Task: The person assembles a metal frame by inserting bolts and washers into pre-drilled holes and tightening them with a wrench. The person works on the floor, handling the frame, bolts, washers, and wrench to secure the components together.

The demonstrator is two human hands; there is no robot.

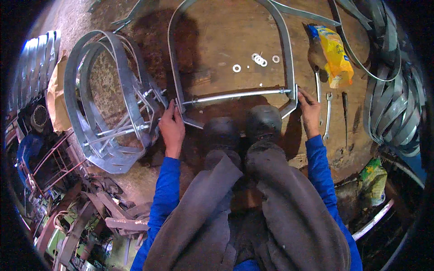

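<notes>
A large bent metal strap (173,49) arches over the wooden board, its two lower ends turned inward near my shoes. Across it runs a threaded rod (237,96), with nuts near its ends. My left hand (172,128) pinches the strap's left side where the rod meets it. On the other side, my right hand (309,113) has its fingers closed at the strap's right side, by the rod's right end. Several washers (259,59) lie on the board inside the arch.
Finished-looking strap hoops with rods (115,58) are stacked at left. Right of my hand lie a wrench (328,116), another wrench (318,86), a thin dark pointed tool (345,119) and a yellow bag (333,56). Metal strips (398,113) pile up far right; scrap wood (108,205) lies lower left.
</notes>
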